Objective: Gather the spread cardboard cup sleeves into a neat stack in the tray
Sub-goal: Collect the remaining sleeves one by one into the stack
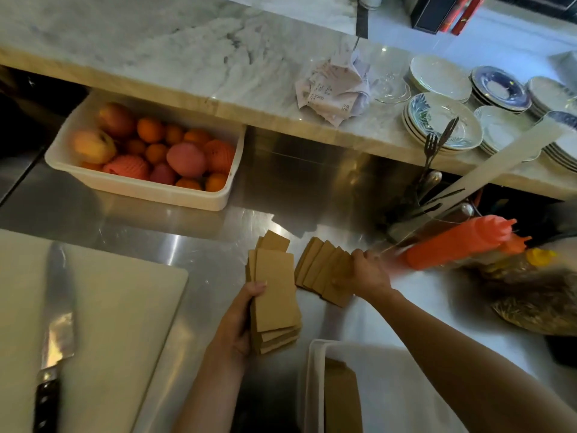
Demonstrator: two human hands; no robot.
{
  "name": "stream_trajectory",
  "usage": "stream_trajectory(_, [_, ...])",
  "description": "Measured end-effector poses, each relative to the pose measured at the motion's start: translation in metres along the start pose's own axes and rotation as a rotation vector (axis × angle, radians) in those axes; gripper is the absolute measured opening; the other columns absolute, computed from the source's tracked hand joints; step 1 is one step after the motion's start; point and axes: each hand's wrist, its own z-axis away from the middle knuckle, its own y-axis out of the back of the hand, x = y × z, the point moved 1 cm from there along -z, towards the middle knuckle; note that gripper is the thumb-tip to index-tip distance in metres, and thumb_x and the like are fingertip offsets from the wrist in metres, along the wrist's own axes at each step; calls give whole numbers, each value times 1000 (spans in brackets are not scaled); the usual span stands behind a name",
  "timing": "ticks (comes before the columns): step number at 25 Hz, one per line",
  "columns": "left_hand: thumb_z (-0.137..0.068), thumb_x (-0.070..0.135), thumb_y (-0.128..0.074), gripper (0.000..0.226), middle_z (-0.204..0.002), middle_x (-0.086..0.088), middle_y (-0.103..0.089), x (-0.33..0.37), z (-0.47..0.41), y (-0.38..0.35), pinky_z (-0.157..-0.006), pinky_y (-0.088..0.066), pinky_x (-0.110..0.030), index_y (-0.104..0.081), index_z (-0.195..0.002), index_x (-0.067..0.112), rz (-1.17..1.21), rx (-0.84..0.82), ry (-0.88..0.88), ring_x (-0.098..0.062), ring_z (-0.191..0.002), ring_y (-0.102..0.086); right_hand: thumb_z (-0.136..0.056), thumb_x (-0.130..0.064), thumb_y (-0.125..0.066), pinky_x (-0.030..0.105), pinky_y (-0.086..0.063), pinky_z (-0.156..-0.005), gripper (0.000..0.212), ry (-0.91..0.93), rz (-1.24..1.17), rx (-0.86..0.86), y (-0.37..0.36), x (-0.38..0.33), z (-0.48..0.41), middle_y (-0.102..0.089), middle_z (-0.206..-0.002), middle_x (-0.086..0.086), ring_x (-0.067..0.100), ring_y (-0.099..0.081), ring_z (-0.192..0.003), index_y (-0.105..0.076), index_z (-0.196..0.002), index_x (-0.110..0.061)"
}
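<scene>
My left hand [237, 320] grips a thick bundle of brown cardboard cup sleeves [276, 295], held just above the steel counter. To its right a fanned row of sleeves [324, 273] lies overlapping on the counter, and my right hand [368, 273] rests on the row's right end with fingers curled over the sleeves. The white tray [315, 364] sits at the bottom edge, below both hands, with a few sleeves [342, 398] lying inside it.
A white cutting board [118, 323] with a large knife [56, 332] lies at the left. A white tub of fruit [140, 185] stands behind. Orange squeeze bottles [459, 245], a cutlery holder [431, 195] and stacked plates [446, 123] crowd the right.
</scene>
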Motion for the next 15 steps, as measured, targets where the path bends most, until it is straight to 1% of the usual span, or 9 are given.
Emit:
stream_trajectory(2, [-39,39,-93,109,-107,-19,-69,0,-2,-1,-73,-57,-45,-48,-133,6,7,-18,-5,-33,-91,-68,-63,-58,-80,43,-53,-90,93,-12,-55,50,1,3,2,-48,-129,9,28,-52,-114,-36,-132,-15])
stream_trajectory(4, [-39,38,-93,108,-103,-18,-70,-2,-2,-2,-73,-57,-44,-49,-132,6,15,-41,-3,-32,-88,-69,-63,-51,-84,44,-56,-84,88,-11,-138,83,-1,6,4,-52,-125,8,26,-56,-109,-34,-128,-16])
stream_trajectory(5, [-40,38,-93,108,-104,-18,-70,-3,-2,-2,-74,-57,-45,-48,-133,6,16,-45,2,-32,-89,-68,-65,-47,-84,44,-56,-85,87,-10,-171,77,0,7,5,-52,-126,8,27,-56,-110,-33,-129,-17])
stream_trajectory(7, [-40,38,-92,109,-105,-18,-69,-5,-2,-2,-75,-56,-46,-47,-135,7,19,-48,8,-33,-91,-68,-68,-41,-85,44,-53,-92,93,-4,-212,38,1,9,4,-47,-136,10,30,-53,-119,-30,-138,-15])
stream_trajectory(9, [-39,38,-93,110,-107,-19,-69,-6,-3,-1,-76,-55,-47,-47,-135,8,27,-42,5,-34,-93,-67,-68,-43,-84,45,-49,-98,100,-13,-211,-14,2,9,0,-42,-142,11,32,-49,-126,-27,-145,-14])
stream_trajectory(12, [-41,38,-93,111,-110,-19,-67,-6,-1,-2,-78,-54,-47,-45,-137,8,31,-49,7,-34,-95,-65,-68,-49,-81,44,-51,-95,94,-40,-162,-58,0,8,-4,-44,-135,12,31,-50,-120,-33,-141,-15])
stream_trajectory(15, [-43,37,-92,112,-112,-19,-64,-4,1,-1,-78,-53,-48,-43,-139,8,33,-49,12,-34,-96,-64,-65,-52,-81,45,-52,-93,93,-42,-149,-49,-2,7,-3,-43,-133,11,31,-50,-118,-36,-136,-14])
